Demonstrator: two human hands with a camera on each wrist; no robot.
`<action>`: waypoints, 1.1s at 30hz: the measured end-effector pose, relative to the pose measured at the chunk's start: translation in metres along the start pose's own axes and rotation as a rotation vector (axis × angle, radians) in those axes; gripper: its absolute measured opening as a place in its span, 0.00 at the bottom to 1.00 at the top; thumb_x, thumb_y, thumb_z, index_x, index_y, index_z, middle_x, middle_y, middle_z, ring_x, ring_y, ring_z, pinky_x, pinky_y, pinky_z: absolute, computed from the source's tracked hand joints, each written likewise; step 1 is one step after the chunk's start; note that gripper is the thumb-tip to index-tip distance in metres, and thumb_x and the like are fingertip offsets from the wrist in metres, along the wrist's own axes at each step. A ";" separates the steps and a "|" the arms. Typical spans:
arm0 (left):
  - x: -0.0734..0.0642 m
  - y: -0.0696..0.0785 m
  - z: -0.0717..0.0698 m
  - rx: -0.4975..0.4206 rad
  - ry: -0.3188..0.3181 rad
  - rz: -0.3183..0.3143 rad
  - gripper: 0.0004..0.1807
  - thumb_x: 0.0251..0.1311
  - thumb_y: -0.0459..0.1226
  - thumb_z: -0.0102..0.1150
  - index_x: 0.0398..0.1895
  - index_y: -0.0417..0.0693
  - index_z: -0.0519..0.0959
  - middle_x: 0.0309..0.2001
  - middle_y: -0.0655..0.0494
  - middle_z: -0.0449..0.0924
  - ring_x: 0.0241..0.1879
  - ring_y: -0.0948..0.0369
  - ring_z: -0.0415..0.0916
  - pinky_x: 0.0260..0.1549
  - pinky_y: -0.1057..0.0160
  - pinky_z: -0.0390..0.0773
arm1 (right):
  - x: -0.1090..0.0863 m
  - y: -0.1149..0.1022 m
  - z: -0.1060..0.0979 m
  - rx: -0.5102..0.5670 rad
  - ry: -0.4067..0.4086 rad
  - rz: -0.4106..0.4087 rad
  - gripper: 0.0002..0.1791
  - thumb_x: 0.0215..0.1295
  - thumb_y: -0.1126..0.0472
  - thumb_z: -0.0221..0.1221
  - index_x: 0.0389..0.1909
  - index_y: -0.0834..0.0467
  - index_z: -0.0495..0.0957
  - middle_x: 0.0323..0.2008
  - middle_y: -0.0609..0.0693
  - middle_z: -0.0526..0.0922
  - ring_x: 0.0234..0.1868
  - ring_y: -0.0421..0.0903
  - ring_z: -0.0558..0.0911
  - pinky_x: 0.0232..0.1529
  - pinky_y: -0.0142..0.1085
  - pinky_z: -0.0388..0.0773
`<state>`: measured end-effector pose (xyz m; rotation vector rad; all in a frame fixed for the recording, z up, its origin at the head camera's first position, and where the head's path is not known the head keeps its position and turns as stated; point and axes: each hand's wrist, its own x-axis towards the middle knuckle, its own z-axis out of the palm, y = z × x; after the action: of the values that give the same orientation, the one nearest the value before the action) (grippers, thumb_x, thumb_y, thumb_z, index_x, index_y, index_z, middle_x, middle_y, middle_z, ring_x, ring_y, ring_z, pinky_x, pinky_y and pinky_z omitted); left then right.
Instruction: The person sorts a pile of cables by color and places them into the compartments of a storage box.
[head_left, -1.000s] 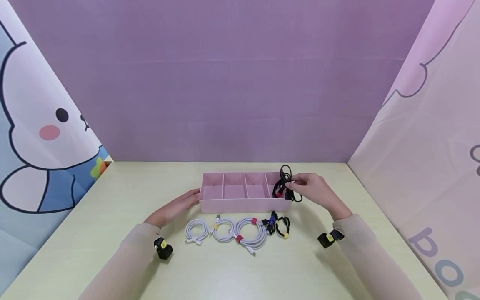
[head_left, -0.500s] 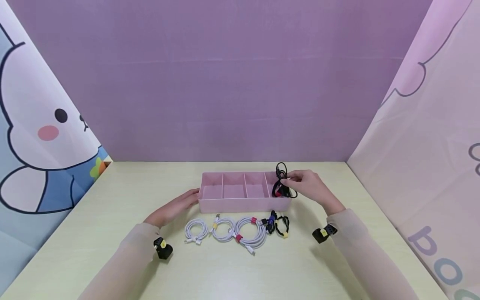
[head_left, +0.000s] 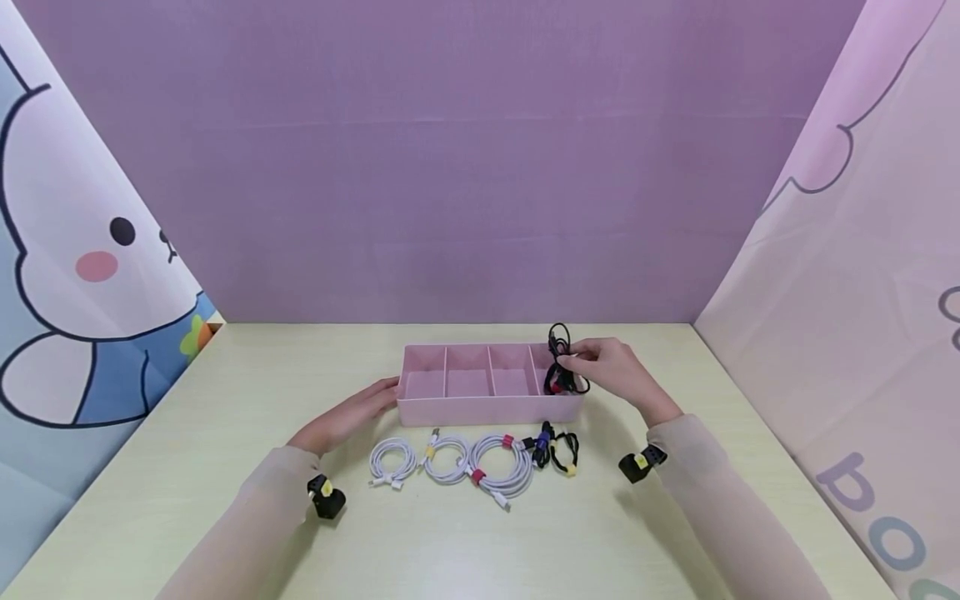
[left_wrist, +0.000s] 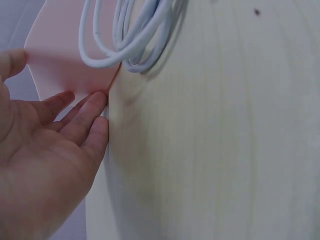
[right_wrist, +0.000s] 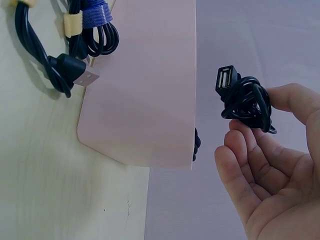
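A pink box (head_left: 491,412) with a row of compartments stands on the table. My left hand (head_left: 358,415) rests its fingertips against the box's left end, fingers nearly straight, as the left wrist view also shows. My right hand (head_left: 618,368) pinches a coiled black USB cable (right_wrist: 248,103) between thumb and fingers, over the rightmost compartment. In the right wrist view its USB socket (right_wrist: 226,78) points up, above the box's rim. Lower black loops and a red tie (head_left: 556,387) show at that compartment; the box's front wall hides its floor.
White coiled cables (head_left: 393,462) lie in front of the box, the largest coil (head_left: 517,482) having red ties. To their right are a black cable with a blue tie (head_left: 543,442) and one with a yellow tie (head_left: 572,471). A purple backdrop (head_left: 465,208) stands behind.
My right hand has moved left and slightly away from me with the black USB cable, bringing it further over the rightmost compartment. My left hand stays at the box's left end.
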<state>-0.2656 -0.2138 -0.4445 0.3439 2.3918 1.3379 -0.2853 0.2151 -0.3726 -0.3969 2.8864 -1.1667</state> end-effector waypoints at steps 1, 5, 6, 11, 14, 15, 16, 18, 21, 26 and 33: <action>0.000 0.000 0.000 0.001 0.001 -0.005 0.41 0.73 0.65 0.36 0.81 0.55 0.50 0.79 0.49 0.48 0.77 0.44 0.42 0.70 0.33 0.42 | 0.000 0.000 0.001 0.008 -0.005 0.004 0.22 0.68 0.45 0.62 0.53 0.57 0.84 0.35 0.47 0.86 0.40 0.46 0.80 0.44 0.44 0.78; 0.000 0.000 0.001 0.007 0.011 -0.020 0.44 0.70 0.68 0.37 0.81 0.57 0.51 0.79 0.51 0.49 0.77 0.45 0.42 0.70 0.33 0.41 | 0.002 0.000 0.003 0.032 -0.023 0.013 0.23 0.68 0.44 0.62 0.53 0.57 0.84 0.31 0.47 0.86 0.38 0.46 0.80 0.45 0.43 0.77; 0.000 0.000 0.001 0.007 0.010 -0.017 0.44 0.70 0.68 0.37 0.81 0.57 0.51 0.79 0.51 0.49 0.77 0.45 0.43 0.70 0.33 0.41 | 0.002 0.000 0.004 0.035 -0.025 0.015 0.23 0.68 0.44 0.62 0.53 0.57 0.84 0.32 0.47 0.86 0.39 0.46 0.80 0.46 0.44 0.78; 0.000 0.000 0.001 0.011 0.007 -0.007 0.41 0.73 0.65 0.36 0.81 0.57 0.50 0.79 0.50 0.49 0.77 0.44 0.43 0.70 0.32 0.41 | 0.004 -0.001 0.007 0.043 -0.020 0.022 0.24 0.68 0.44 0.63 0.54 0.57 0.83 0.37 0.47 0.87 0.44 0.49 0.83 0.50 0.48 0.79; 0.000 0.000 0.000 0.012 0.008 -0.009 0.38 0.75 0.63 0.35 0.81 0.57 0.50 0.79 0.50 0.49 0.77 0.44 0.42 0.69 0.31 0.41 | 0.005 -0.001 0.008 0.060 -0.030 0.027 0.24 0.68 0.45 0.63 0.54 0.58 0.83 0.33 0.49 0.86 0.42 0.54 0.83 0.50 0.48 0.79; 0.001 0.000 0.000 0.012 0.009 -0.010 0.38 0.75 0.62 0.35 0.81 0.57 0.51 0.79 0.50 0.49 0.77 0.44 0.42 0.69 0.31 0.41 | 0.005 -0.001 0.009 0.064 -0.032 0.031 0.23 0.68 0.45 0.63 0.54 0.58 0.83 0.31 0.50 0.86 0.41 0.56 0.83 0.50 0.48 0.79; 0.001 0.000 0.000 0.012 0.008 -0.011 0.37 0.75 0.62 0.35 0.81 0.57 0.51 0.79 0.50 0.49 0.77 0.44 0.42 0.69 0.31 0.41 | 0.006 -0.001 0.010 0.068 -0.034 0.034 0.23 0.68 0.45 0.63 0.54 0.58 0.83 0.30 0.50 0.86 0.41 0.57 0.83 0.50 0.48 0.79; 0.001 -0.001 0.001 0.008 0.007 -0.010 0.37 0.76 0.61 0.36 0.81 0.57 0.51 0.79 0.50 0.50 0.77 0.44 0.42 0.69 0.32 0.41 | 0.006 -0.001 0.011 0.064 -0.032 0.038 0.23 0.68 0.46 0.63 0.54 0.59 0.83 0.30 0.50 0.86 0.39 0.57 0.84 0.49 0.47 0.79; 0.001 -0.001 0.000 0.002 0.005 -0.006 0.37 0.76 0.61 0.36 0.81 0.57 0.51 0.79 0.50 0.51 0.77 0.44 0.43 0.70 0.32 0.41 | 0.008 -0.001 0.014 0.054 -0.024 0.043 0.23 0.69 0.47 0.63 0.54 0.59 0.83 0.33 0.49 0.87 0.38 0.56 0.85 0.48 0.47 0.80; 0.002 -0.001 0.000 -0.008 0.003 -0.001 0.37 0.76 0.61 0.36 0.81 0.56 0.51 0.79 0.50 0.51 0.77 0.44 0.44 0.70 0.33 0.42 | 0.010 0.001 0.016 0.041 -0.025 0.046 0.24 0.69 0.47 0.63 0.55 0.61 0.82 0.37 0.51 0.87 0.36 0.55 0.85 0.44 0.45 0.80; 0.003 -0.002 0.000 -0.023 -0.001 0.013 0.36 0.77 0.59 0.37 0.81 0.55 0.51 0.78 0.50 0.52 0.77 0.46 0.45 0.71 0.37 0.43 | 0.013 0.002 0.018 0.002 -0.007 0.052 0.24 0.69 0.46 0.62 0.55 0.60 0.83 0.44 0.54 0.87 0.43 0.51 0.84 0.45 0.46 0.81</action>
<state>-0.2688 -0.2141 -0.4470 0.3543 2.3752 1.3696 -0.2968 0.2011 -0.3853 -0.3232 2.8704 -1.1584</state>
